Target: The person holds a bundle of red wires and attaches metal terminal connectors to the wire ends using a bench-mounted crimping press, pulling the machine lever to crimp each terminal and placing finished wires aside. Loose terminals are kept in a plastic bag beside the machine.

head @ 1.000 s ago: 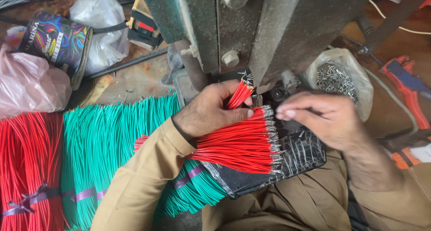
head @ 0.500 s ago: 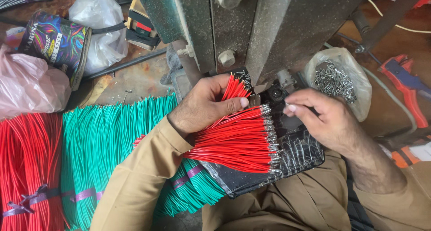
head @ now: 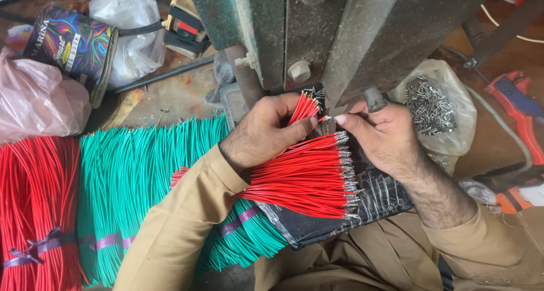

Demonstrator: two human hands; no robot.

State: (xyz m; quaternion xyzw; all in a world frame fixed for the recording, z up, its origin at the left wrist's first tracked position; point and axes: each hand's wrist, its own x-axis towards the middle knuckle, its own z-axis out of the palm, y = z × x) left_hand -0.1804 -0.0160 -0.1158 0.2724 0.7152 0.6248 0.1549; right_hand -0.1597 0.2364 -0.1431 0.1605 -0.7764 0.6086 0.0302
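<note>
Head view: left hand [head: 266, 129] grips fanned red wires [head: 300, 178], still pinching a few up. Right hand [head: 385, 135] has moved closer, fingertips pinched on 1 wire tip beneath the press [head: 340, 30].

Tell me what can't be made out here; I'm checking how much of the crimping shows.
Head view only:
- Right hand fingertips' contact point: hidden under the green press.
- Press top: cut off by the upper edge.
- Left hand covers part of the red wires.
- Bagged metal pieces: too small to identify.
</note>
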